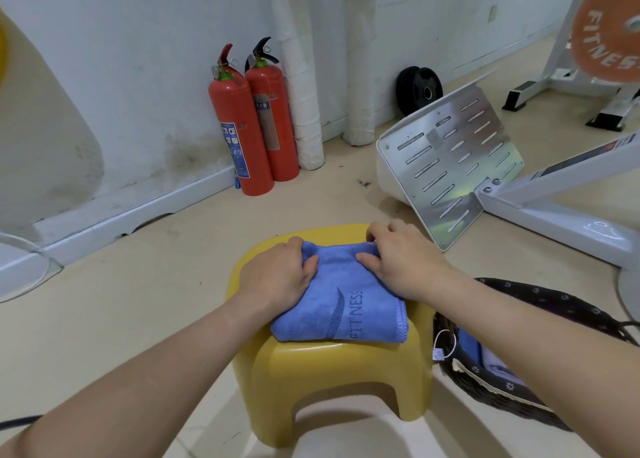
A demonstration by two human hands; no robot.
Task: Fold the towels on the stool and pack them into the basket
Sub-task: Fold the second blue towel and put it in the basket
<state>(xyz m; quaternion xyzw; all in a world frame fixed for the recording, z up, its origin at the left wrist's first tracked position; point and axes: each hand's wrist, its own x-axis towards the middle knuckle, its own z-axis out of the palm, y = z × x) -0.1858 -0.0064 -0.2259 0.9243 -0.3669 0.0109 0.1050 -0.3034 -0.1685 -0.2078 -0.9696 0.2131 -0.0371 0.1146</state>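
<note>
A blue towel (346, 305) with dark "FITNESS" lettering lies folded on the yellow plastic stool (325, 360). My left hand (277, 274) grips the towel's far left corner, thumb on top. My right hand (398, 260) grips its far right edge, fingers curled over the fold. To the right of the stool stands a dark wicker basket (491, 392) with a flowered lining. Blue towel fabric (474, 350) shows inside the basket, partly hidden by my right forearm.
Two red fire extinguishers (252, 125) stand against the white wall behind the stool. A slotted metal footplate (453, 159) of a white gym machine leans at the right. A black weight plate (419, 90) rests by the wall. Beige floor surrounds the stool.
</note>
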